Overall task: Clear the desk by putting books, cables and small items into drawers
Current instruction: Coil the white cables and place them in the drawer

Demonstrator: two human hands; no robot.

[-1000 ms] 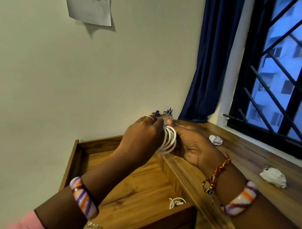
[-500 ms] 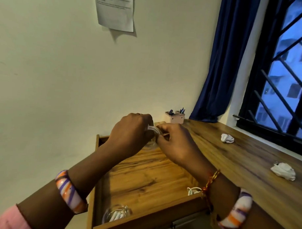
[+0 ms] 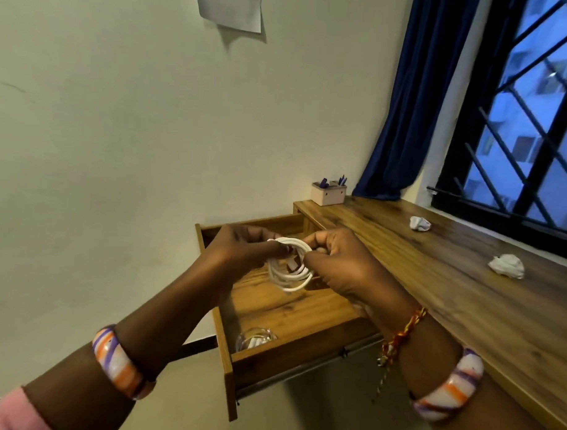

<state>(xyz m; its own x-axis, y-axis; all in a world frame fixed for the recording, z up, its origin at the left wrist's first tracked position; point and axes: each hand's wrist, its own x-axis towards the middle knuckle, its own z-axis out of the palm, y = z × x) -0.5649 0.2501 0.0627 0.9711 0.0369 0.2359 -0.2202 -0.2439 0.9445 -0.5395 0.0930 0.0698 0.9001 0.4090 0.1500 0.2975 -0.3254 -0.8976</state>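
A coiled white cable (image 3: 289,273) hangs above the open wooden drawer (image 3: 303,354) at the desk's left end. My left hand (image 3: 242,248) pinches the coil at its top left. My right hand (image 3: 335,261) grips the coil's right side, fingers curled round the loops. Inside the drawer, near its front left corner, lies a clear round container (image 3: 255,337) with white items in it. The wooden desk (image 3: 465,301) runs along the window to the right.
Two crumpled white paper balls (image 3: 420,223) (image 3: 507,266) lie on the desk. A small pink pen holder (image 3: 328,193) stands at the desk's far corner by the blue curtain (image 3: 418,97). A sheet of paper (image 3: 231,7) hangs on the wall.
The view has shifted left and back, showing more of the drawer. The cable coil, pinched tight between both hands half a second ago, now hangs as open loops lower over the drawer.
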